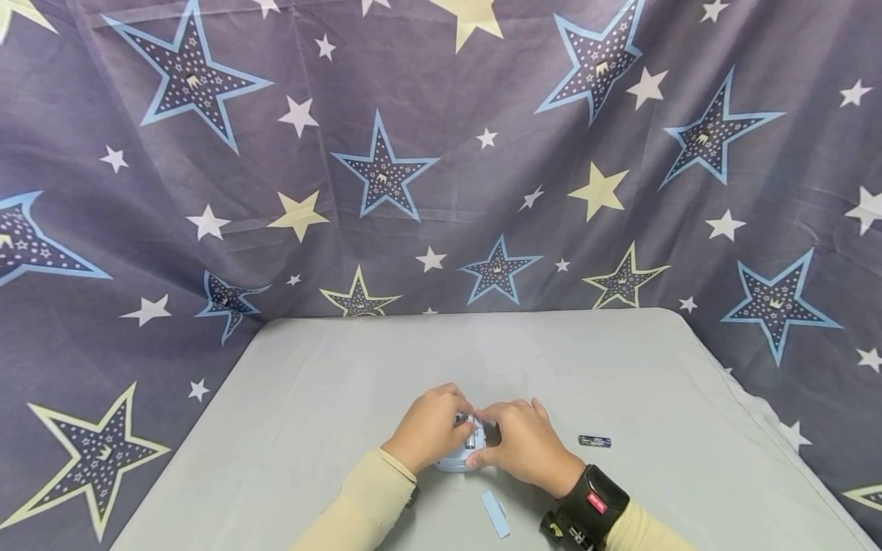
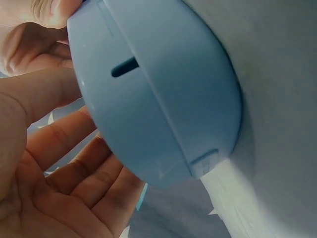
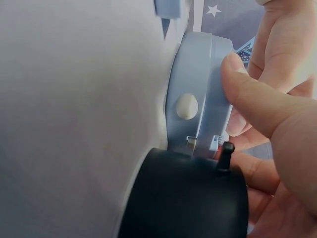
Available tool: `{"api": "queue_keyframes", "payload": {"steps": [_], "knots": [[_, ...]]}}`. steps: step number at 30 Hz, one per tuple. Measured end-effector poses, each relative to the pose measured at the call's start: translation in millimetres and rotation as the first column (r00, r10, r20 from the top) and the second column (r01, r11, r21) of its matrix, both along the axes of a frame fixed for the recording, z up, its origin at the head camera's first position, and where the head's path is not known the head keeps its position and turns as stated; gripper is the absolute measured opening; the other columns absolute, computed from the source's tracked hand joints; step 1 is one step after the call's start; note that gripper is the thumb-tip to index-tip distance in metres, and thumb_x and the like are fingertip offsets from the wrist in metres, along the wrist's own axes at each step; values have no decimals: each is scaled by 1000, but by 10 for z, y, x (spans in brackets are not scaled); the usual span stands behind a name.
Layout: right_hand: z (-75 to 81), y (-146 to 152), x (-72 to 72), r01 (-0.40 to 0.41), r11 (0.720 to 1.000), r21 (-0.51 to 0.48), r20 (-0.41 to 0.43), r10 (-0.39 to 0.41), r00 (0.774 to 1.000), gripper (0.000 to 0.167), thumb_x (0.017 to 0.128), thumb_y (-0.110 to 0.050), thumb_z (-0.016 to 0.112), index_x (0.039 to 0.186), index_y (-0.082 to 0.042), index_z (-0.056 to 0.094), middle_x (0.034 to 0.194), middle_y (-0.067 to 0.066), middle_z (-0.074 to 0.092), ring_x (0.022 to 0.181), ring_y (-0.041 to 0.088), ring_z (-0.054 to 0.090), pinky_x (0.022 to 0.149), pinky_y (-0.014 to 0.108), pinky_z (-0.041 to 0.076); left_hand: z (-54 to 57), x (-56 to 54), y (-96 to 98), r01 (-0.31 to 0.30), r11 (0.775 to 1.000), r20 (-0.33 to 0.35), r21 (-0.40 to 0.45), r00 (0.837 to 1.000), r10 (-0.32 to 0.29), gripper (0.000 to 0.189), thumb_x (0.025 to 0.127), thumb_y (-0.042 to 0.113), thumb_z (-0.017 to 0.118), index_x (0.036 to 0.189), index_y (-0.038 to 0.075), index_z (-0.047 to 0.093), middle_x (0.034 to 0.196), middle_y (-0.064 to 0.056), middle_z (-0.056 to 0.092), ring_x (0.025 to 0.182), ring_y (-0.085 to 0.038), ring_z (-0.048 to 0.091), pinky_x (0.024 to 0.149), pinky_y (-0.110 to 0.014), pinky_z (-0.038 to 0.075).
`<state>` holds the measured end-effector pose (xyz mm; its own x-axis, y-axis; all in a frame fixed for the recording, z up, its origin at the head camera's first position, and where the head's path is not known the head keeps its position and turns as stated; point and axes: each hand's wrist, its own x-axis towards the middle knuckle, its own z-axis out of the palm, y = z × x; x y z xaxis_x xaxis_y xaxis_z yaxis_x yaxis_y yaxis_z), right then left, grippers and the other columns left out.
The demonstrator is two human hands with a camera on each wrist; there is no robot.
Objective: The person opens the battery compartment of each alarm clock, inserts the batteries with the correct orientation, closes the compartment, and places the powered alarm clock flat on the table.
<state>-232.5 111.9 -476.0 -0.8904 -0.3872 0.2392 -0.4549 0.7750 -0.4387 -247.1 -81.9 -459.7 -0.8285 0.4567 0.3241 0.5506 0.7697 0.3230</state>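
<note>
A light blue rounded device (image 1: 453, 464) rests on the table between both hands, its open battery compartment facing up with a battery (image 1: 471, 441) visible inside. My left hand (image 1: 430, 428) grips the left side, thumb over the compartment. From the right, my right hand (image 1: 527, 444) holds the device, its thumb on the near rim. The left wrist view shows the smooth casing (image 2: 148, 99) with a short slot. A pale round button (image 3: 187, 106) shows on the casing in the right wrist view. The fingertips at the compartment are partly hidden.
A dark blue battery (image 1: 595, 441) lies on the grey table (image 1: 331, 383), right of the hands. A narrow light blue cover (image 1: 496, 514) lies nearer me. A black cylinder (image 3: 188, 198) fills the right wrist view's foreground. Star-patterned cloth (image 1: 413, 252) hangs behind the table.
</note>
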Motion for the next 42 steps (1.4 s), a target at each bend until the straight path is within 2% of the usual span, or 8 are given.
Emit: {"api": "queue_keyframes", "payload": {"steps": [8, 17, 29, 42], "knots": [[4, -2, 3, 13, 1000, -1, 9, -13, 1000, 77, 62, -61, 89, 126, -20, 75, 125, -3, 75, 121, 30, 65, 109, 83, 24, -2, 8, -1, 8, 1000, -3, 0, 1000, -8, 18, 85, 21, 79, 100, 12, 82, 98, 1, 73, 89, -15, 70, 83, -31, 60], [-23, -1, -9, 20, 1000, -8, 1, -20, 1000, 77, 61, -62, 89, 125, -21, 76, 124, -6, 75, 120, 27, 65, 109, 82, 24, 11, 24, 4, -7, 1000, 26, -2, 1000, 7, 20, 86, 22, 79, 102, 12, 82, 102, 1, 73, 91, -16, 71, 84, -31, 60], [-15, -4, -6, 25, 1000, -8, 1, -25, 1000, 77, 61, -61, 89, 125, -21, 75, 124, -5, 75, 119, 28, 65, 109, 82, 25, 1, 19, 9, 3, 1000, -7, -7, 1000, -3, 17, 85, 21, 80, 98, 10, 82, 100, 0, 73, 89, -18, 72, 81, -31, 60], [-27, -6, -15, 23, 1000, -4, 6, -23, 1000, 77, 61, -61, 89, 125, -21, 75, 124, -5, 75, 118, 28, 66, 109, 82, 25, -6, 3, -5, 10, 1000, -7, -22, 1000, -11, 16, 85, 22, 80, 98, 12, 82, 99, 2, 73, 88, -15, 71, 81, -30, 60]]}}
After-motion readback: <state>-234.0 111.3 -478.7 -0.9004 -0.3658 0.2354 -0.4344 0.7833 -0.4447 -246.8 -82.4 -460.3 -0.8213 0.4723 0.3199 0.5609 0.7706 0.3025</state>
